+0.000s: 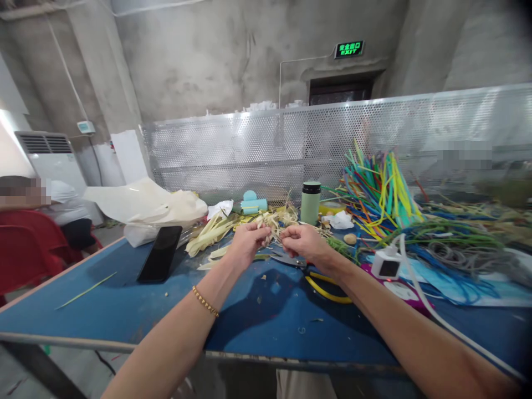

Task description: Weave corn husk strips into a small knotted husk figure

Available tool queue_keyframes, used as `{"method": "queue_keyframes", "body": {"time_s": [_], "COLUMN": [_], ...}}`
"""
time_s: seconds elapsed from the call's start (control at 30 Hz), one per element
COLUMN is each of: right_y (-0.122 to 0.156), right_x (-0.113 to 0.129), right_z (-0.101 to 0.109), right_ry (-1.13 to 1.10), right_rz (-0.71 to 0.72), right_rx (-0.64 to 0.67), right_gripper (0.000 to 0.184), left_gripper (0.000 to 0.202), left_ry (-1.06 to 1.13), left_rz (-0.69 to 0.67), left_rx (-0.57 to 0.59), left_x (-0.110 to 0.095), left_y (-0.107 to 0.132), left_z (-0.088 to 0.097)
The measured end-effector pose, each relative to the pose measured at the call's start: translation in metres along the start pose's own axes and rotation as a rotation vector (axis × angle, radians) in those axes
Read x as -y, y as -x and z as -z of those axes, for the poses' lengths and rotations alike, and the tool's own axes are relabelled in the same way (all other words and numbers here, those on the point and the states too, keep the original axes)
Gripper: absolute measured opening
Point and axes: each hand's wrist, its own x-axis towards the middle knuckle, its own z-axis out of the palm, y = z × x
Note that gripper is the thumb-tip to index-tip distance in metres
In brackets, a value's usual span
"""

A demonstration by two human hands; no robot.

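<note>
Over the blue table, my left hand (250, 242) is closed in a pinch on a small pale plant strip (261, 224). Close by on the right, my right hand (305, 245) has its fingers pinched together; whatever lies between them is too small to make out. Behind both hands spreads a tangle of dry straw-coloured strands (286, 217). Scissors with yellow-lined handles (328, 288) lie below my right hand, their blades pointing left. Left of my left hand rests a heap of pale dried husks (211, 233).
A black phone (160, 255) and a white plastic bag (149, 205) are at left. A green flask (311, 204) stands behind my right hand. Colourful strips (386, 188), a white charger (386, 262) with its cable and wire coils crowd the right. A person sits far left.
</note>
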Motion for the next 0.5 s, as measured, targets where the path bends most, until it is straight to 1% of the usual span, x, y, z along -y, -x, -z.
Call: {"method": "queue_keyframes", "body": {"time_s": [0.1,0.17,0.23,0.3,0.33,0.4,0.5], "right_y": [0.000,-0.001,-0.001,-0.001,-0.001,0.001,0.004], "right_x": [-0.003,-0.003,-0.001,0.002,0.004,0.006,0.005], "right_z": [0.004,0.008,0.012,0.015,0.015,0.012,0.004], "right_ry": [0.060,0.088,0.037,-0.052,-0.082,-0.080,-0.038], "right_rz": [-0.060,-0.060,-0.028,0.020,0.040,0.076,0.145], "right_rx": [-0.006,-0.056,-0.137,-0.180,-0.166,-0.093,-0.011], "right_gripper": [0.006,0.008,0.006,0.013,0.018,0.027,0.030], "left_gripper": [0.022,0.022,0.023,0.023,0.024,0.023,0.023], "left_ry": [0.043,0.047,0.028,0.007,-0.003,-0.024,-0.058], "left_rz": [0.000,-0.010,-0.002,0.037,0.056,0.072,0.067], "left_rx": [-0.055,-0.069,-0.062,-0.045,-0.037,-0.015,0.057], "left_x": [-0.007,-0.009,-0.009,-0.006,-0.004,0.000,0.004], "left_y": [0.000,0.000,-0.001,-0.001,-0.001,0.000,0.002], "left_z": [0.002,0.003,0.004,0.003,0.002,0.001,0.000]}}
